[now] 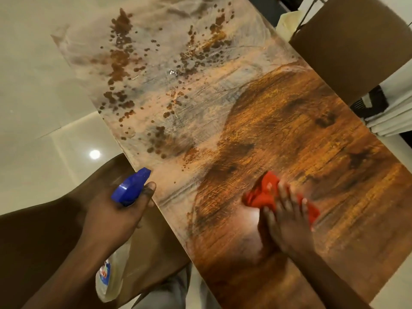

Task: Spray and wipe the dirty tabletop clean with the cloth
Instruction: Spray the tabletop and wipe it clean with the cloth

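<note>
A long wooden tabletop point(301, 141) runs from the upper left to the lower right. Its far half is coated in pale dust point(156, 70) speckled with dark wet spots, while the near half shows clean brown wood grain. My right hand point(287, 221) presses a crumpled red cloth point(265, 197) flat on the clean part near the table's front. My left hand point(120, 210) grips a spray bottle point(131, 186) with a blue trigger head and a clear body, held just off the table's left edge with the nozzle facing the dusty area.
A brown chair point(352, 41) stands at the table's far right side. A dark seat point(44, 230) sits below my left arm. Pale glossy floor tiles point(33, 108) lie to the left. White stacked items point(392, 121) are at the right edge.
</note>
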The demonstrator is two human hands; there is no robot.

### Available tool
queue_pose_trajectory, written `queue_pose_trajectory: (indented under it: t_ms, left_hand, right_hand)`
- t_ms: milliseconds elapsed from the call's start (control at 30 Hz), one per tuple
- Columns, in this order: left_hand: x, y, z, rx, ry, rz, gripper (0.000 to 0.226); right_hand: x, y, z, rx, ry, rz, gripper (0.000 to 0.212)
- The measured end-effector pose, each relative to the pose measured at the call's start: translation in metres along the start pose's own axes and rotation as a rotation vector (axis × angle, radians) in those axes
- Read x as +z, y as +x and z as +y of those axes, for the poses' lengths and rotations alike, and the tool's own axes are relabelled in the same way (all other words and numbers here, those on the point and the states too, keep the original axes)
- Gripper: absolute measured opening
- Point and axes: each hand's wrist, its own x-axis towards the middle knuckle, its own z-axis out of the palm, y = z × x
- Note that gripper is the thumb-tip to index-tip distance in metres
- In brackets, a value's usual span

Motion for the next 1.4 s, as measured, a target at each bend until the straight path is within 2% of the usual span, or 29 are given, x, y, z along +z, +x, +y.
queue_pose_trajectory:
  t_ms: [100,167,233,367,467,600,700,833,933,1033,1133,1233,1333,1400]
  left_hand:
    - [-0.005,-0.006,-0.008,0.027,-0.015,0.009,0.046]
    - [-0.007,-0.009,-0.013,0.027,-0.045,0.023,0.048]
    - [-0.009,-0.012,-0.017,0.013,-0.062,0.03,0.052]
    - [-0.014,-0.016,-0.022,-0.018,-0.076,0.049,0.054]
    - [-0.018,-0.017,-0.02,-0.012,-0.06,0.057,0.053]
    - [-0.022,-0.011,-0.013,0.011,-0.032,0.085,0.048]
    - [-0.024,-0.004,-0.011,0.033,-0.025,0.119,0.053]
    - [-0.021,0.004,-0.006,0.041,-0.013,0.128,0.048]
    - [-0.021,0.009,-0.005,0.04,-0.029,0.147,0.049]
    - [-0.024,0.012,-0.007,0.043,-0.044,0.176,0.048]
    - [-0.029,0.012,-0.012,0.035,-0.063,0.17,0.055]
    - [-0.032,0.01,-0.018,0.021,-0.053,0.152,0.05]
    - [-0.034,0.006,-0.024,0.013,-0.078,0.149,0.055]
    - [-0.036,0.003,-0.027,-0.003,-0.084,0.132,0.058]
  right_hand:
    - [-0.032,0.099,-0.009,0.183,0.134,0.028,0.076]
    - [-0.048,0.162,-0.03,0.211,0.17,0.043,0.078]
    - [-0.058,0.208,-0.066,0.175,0.172,0.033,0.075]
    - [-0.061,0.242,-0.158,-0.039,0.097,-0.055,0.087]
    - [-0.037,0.219,-0.221,-0.269,0.022,-0.075,0.074]
    - [0.003,0.142,-0.263,-0.553,0.014,-0.094,0.07]
    - [0.028,0.076,-0.255,-0.676,-0.016,-0.096,0.071]
    - [0.048,-0.014,-0.204,-0.707,-0.049,-0.045,0.076]
    - [0.059,-0.075,-0.152,-0.661,-0.138,-0.012,0.079]
    - [0.065,-0.114,-0.091,-0.553,-0.272,0.042,0.071]
    - [0.058,-0.12,-0.031,-0.418,-0.383,-0.011,0.062]
    - [0.031,-0.091,0.001,-0.124,-0.17,-0.094,0.067]
    - [-0.004,-0.019,0.009,0.105,0.084,-0.001,0.075]
    - [-0.029,0.048,0.003,0.246,0.174,0.0,0.085]
